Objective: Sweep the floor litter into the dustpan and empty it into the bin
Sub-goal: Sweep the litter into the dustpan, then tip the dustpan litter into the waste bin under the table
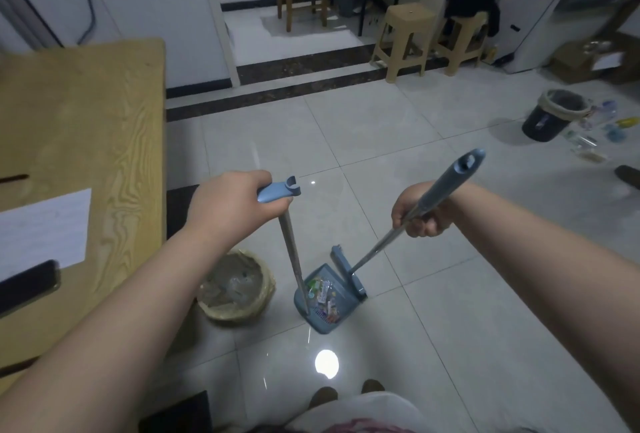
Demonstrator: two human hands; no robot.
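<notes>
My left hand (228, 206) grips the blue top of the dustpan's long handle. The blue dustpan (341, 318) stands on the tiled floor below, holding several colourful wrappers (323, 296). My right hand (424, 214) grips the broom handle (446, 187) just below its blue end. The blue broom head (348, 273) rests at the dustpan's right edge. A small bin (239, 289) lined with a yellowish bag sits on the floor just left of the dustpan.
A wooden table (79, 142) with a paper sheet and a dark phone fills the left. At the far right stand a dark bin (550, 114) and scattered litter (595, 135). Two plastic stools (408, 41) and a wooden chair stand at the back. My feet show at the bottom.
</notes>
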